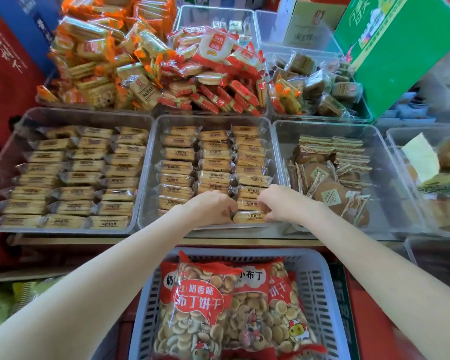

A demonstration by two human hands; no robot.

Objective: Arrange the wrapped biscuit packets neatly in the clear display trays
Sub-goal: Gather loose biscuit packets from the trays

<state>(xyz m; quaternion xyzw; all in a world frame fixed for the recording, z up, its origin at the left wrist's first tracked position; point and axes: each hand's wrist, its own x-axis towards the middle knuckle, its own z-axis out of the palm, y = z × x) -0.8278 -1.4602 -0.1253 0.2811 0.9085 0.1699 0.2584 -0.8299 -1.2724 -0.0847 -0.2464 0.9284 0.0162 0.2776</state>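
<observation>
In the head view, both hands are reaching into the middle tray (146, 178), at its 5 o'clock corner. The left hand (213, 207) and right hand (278, 202) are each curling their fingers round one end of a packet (248, 217), pinching it at the near end of the right-hand column. Other packets are lying in three rows. A basket (320, 281) is sitting at 6 o'clock.
</observation>
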